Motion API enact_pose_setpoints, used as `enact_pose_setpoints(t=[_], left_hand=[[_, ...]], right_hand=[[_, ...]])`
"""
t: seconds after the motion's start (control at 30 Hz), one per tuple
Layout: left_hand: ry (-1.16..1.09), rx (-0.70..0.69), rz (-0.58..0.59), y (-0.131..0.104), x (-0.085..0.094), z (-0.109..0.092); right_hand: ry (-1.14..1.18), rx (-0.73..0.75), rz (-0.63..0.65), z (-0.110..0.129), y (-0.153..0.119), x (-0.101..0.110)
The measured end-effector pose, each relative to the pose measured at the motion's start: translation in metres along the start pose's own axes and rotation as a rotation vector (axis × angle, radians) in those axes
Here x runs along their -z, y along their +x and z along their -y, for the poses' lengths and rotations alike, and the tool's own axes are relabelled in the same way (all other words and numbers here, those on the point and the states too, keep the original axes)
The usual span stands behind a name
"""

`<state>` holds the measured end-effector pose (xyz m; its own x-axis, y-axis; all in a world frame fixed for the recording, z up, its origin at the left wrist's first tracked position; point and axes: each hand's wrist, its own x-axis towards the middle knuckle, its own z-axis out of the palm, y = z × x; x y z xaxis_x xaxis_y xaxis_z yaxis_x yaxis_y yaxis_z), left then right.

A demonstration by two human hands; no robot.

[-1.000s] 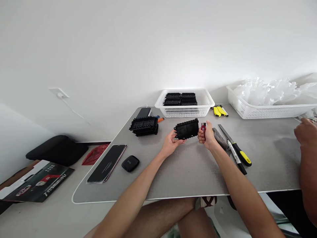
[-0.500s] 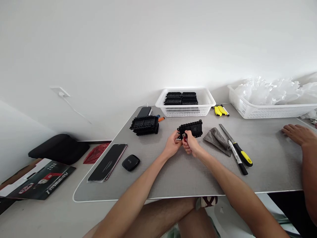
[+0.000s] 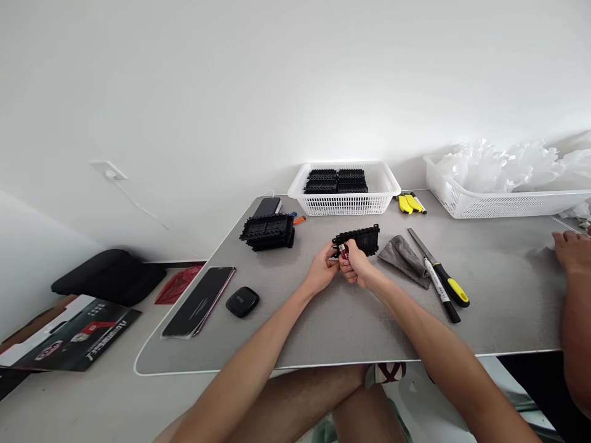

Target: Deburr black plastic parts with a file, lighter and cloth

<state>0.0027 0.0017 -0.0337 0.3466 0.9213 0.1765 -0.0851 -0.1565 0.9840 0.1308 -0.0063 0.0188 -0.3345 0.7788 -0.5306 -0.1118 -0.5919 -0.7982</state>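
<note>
A black ridged plastic part (image 3: 368,240) is held tilted over the middle of the grey table. My left hand (image 3: 323,269) grips its left end with the fingers closed. Wrapped round a small red tool (image 3: 344,250), possibly a lighter, my right hand (image 3: 357,264) presses close against the same part. The tool's tip is at the part's near left corner; the exact contact is too small to tell. Right of the part lies a crumpled grey cloth (image 3: 403,259). Similar black parts are stacked (image 3: 268,231) to the left, and more sit in a white basket (image 3: 346,204) behind.
A file (image 3: 451,285) and a marker (image 3: 442,290) lie right of the cloth. Yellow-handled tools (image 3: 410,203) are by the basket. A white basket of plastic bags (image 3: 512,205) stands back right. Phone (image 3: 199,301) and black case (image 3: 242,302) lie left. Another person's hand (image 3: 572,249) rests far right.
The other person's hand has moved right, toward the frame's edge. My hands keep their hold on the black part and the red tool, with only a slight shift.
</note>
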Motion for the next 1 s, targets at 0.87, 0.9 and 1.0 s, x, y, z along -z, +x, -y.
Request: enact_pose_setpoints(t=[0.87, 0.9, 1.0], left_hand=[[0.021, -0.01, -0.037, 0.0, 0.004, -0.005], [0.019, -0.01, -0.042, 0.0, 0.004, -0.005], [0.004, -0.007, -0.055, 0.0, 0.004, -0.006]], right_hand=[[0.135, 0.086, -0.168, 0.01, 0.003, 0.041], [0.14, 0.097, -0.172, 0.011, 0.004, 0.044], [0.166, 0.137, -0.199, 0.011, 0.006, 0.05]])
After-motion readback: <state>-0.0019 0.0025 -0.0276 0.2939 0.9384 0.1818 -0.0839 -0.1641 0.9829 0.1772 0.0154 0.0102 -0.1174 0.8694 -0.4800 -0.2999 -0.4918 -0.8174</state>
